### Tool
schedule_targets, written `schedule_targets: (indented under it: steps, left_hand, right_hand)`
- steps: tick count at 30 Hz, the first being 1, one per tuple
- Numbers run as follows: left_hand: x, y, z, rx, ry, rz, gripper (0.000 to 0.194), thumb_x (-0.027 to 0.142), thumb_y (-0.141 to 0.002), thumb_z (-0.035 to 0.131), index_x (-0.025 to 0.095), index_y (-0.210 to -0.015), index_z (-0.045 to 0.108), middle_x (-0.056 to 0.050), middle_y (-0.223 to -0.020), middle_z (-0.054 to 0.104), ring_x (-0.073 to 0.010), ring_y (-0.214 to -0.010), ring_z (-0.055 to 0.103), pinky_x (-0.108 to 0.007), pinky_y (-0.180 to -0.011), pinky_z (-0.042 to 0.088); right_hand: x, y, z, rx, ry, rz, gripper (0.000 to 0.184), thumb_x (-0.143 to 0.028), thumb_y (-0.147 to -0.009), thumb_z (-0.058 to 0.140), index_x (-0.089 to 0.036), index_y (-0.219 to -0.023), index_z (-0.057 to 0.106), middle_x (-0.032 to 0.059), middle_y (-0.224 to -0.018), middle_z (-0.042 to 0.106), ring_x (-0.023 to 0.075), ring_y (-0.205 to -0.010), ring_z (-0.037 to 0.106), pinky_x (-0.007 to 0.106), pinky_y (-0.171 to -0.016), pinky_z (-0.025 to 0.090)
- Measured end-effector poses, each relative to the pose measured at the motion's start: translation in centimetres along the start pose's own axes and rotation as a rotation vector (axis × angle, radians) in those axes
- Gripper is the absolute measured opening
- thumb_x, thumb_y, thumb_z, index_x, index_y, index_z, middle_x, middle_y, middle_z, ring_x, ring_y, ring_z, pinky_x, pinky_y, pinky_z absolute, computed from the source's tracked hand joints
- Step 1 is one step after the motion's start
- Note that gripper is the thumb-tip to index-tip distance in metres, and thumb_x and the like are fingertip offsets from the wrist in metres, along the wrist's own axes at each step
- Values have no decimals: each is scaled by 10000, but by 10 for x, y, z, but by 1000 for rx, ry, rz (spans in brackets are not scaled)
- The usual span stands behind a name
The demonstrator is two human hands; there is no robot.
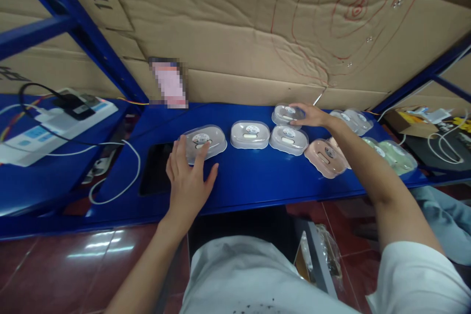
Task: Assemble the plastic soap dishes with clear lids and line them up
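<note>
Several clear plastic clamshell packs lie in a row on a blue shelf (239, 181). My left hand (187, 176) rests flat on the shelf, fingers spread, fingertips touching the front of the leftmost pack (204, 142). My right hand (311, 115) reaches across to the back, its fingers lying over a clear pack (285, 114) in the rear row. Between them sit two more white packs (250, 134) (289, 140). A pink pack (326, 157) and green packs (395, 157) lie under and beyond my right forearm.
A white power strip (51, 125) with a black plug and white cables (110, 176) sits on the left shelf section. Cardboard sheets (257, 34) line the back. A blurred pink phone (169, 83) leans there. Chargers and cables (437, 127) lie at right. A dark opening (154, 176) is beside my left hand.
</note>
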State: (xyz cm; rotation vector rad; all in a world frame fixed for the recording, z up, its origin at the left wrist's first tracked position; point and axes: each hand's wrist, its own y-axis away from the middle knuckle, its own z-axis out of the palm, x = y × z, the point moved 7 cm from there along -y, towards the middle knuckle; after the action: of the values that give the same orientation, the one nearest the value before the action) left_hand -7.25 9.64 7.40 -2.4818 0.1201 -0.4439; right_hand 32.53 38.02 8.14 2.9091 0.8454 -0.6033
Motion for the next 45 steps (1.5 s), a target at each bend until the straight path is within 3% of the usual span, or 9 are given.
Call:
schedule_targets:
  steps: [5,10,16,22,25,29,34,38,45]
  left_hand:
    - [19,22,-12,46,78,101,519,234,-1010,694,247,-1515,576,-242,-1685,392,-455,-1555,442,-630,-1181,462]
    - [45,34,4,-104,130,277,426,213,-1043,634,235,-1468,608,-199,-1552,572,-369,-1370,622,-531,-1084,549]
    - [64,26,14,-193,146,358,338,262,-1083,569,205,-1400,671,-196,-1536,597,-372,-1358,623,-541,-1067,559]
    - [52,36,14,-254,282,254,425,320,-1098,557,256,-1517,563,-151,-1525,617,-341,-1360,643,-543,-1094,569]
    - [35,43,14,-259,401,117,549,360,-1089,587,294,-1613,438,-137,-1546,602,-318,-1417,615,-546,-1166,542]
    - [28,50,16,-289,510,60,767,408,-1051,668,312,-1700,272,-166,-1696,444,-330,-1573,466,-558,-1249,473]
    - [33,45,26,-385,518,101,774,430,-1043,684,339,-1697,279,-162,-1778,321,-348,-1628,386,-569,-1268,439]
    - [34,37,32,-391,519,110,719,421,-1051,670,323,-1678,330,-151,-1702,460,-324,-1579,467,-551,-1272,433]
    - [30,35,36,-392,537,25,780,392,-998,751,319,-1665,353,-124,-1630,538,-293,-1516,538,-480,-1241,477]
  right_hand:
    - [8,-9,8,-16,-15,61,925,-521,-708,907,-267,-1516,535,111,-1436,685,393,-1327,645,607,-1180,505]
    - [-1,-8,13,-10,-2,85,912,-529,-693,918,-256,-1481,547,115,-1424,686,386,-1328,649,583,-1168,515]
    - [-23,4,2,59,39,113,875,-490,-703,931,-233,-1461,577,143,-1387,706,380,-1279,675,583,-1147,531]
    - [-91,48,-41,266,44,30,961,-604,-781,877,-227,-1567,474,179,-1581,568,424,-1434,556,649,-1229,431]
    - [-163,98,-15,283,-12,-150,936,-649,-829,857,-296,-1597,454,143,-1618,531,399,-1492,507,629,-1277,397]
    - [-231,147,68,104,-129,-243,838,-598,-888,836,-363,-1603,467,124,-1616,520,372,-1534,487,607,-1274,431]
    - [-229,153,114,86,-241,-177,915,-650,-902,803,-436,-1678,368,111,-1724,395,391,-1616,383,642,-1290,400]
    - [-228,150,120,54,-270,-209,975,-683,-938,740,-455,-1736,229,87,-1819,220,382,-1677,259,625,-1322,356]
    - [-243,152,115,94,-160,-295,885,-610,-1003,690,-482,-1738,215,62,-1797,293,382,-1632,342,654,-1306,376]
